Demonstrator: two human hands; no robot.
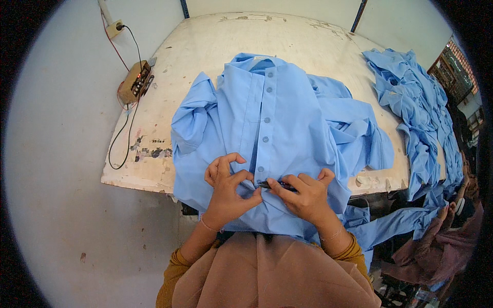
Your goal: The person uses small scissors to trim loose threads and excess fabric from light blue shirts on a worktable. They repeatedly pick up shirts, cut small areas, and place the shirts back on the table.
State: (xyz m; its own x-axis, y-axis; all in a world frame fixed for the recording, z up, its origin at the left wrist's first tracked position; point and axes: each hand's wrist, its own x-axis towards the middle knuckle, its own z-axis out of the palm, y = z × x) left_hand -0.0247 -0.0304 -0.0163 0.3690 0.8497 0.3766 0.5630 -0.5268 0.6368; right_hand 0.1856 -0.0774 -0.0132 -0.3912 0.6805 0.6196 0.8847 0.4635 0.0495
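Observation:
A light blue button-up shirt [295, 123] lies front side up, its collar away from me and its hem hanging over the table's near edge. Along its button strip run several buttons, and the front is parted in a narrow gap. My left hand [226, 192] is closed on the shirt, thumb and forefinger pinching the front just left of the lower strip. In my closed right hand [304, 195] are small black thread snips [277, 185], mostly covered by the fingers. Their tip points left, at the strip below a button. A thin loose thread crosses the shirt higher up.
The shirt rests on a worn pale table [195, 46]. More blue shirts [411, 97] are heaped at the right. A brown box with cables [135, 81] sits at the left edge, below a wall socket [114, 29]. Another person's hand [446, 211] shows at far right.

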